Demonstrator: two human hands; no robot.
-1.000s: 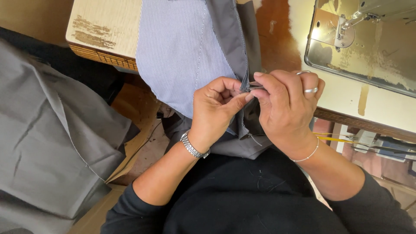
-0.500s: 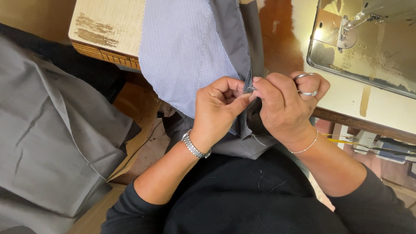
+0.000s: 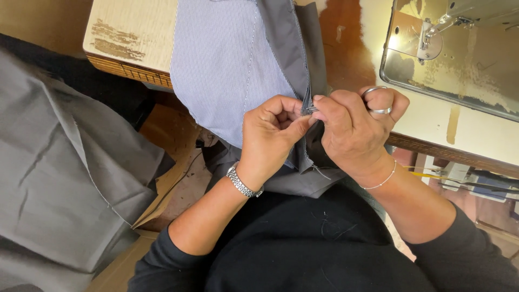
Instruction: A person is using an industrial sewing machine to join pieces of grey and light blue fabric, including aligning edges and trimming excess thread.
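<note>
We hold both hands close together over the table edge, forearms coming up from our lap and bent inward so the knuckles nearly meet. Our left hand (image 3: 270, 138) is curled, palm turned toward us, thumb and forefinger pinched on the seam (image 3: 308, 105) where the striped cloth (image 3: 227, 65) meets the grey cloth (image 3: 286, 43). A metal watch (image 3: 243, 184) sits on that wrist. Our right hand (image 3: 354, 130) faces it, fingers folded down and closed on the same seam from the other side, the two thumbs touching or nearly so. It wears a ring (image 3: 381, 110) and a thin bracelet (image 3: 378, 183); a loop of metal shows above the knuckles, and we cannot tell what it belongs to.

The cloth hangs from the table (image 3: 130, 38) down between our hands, its grey lower part bunched under our wrists. The sewing machine (image 3: 459, 48) stands to the right, well apart. More grey fabric (image 3: 65, 184) lies in a heap to our left.
</note>
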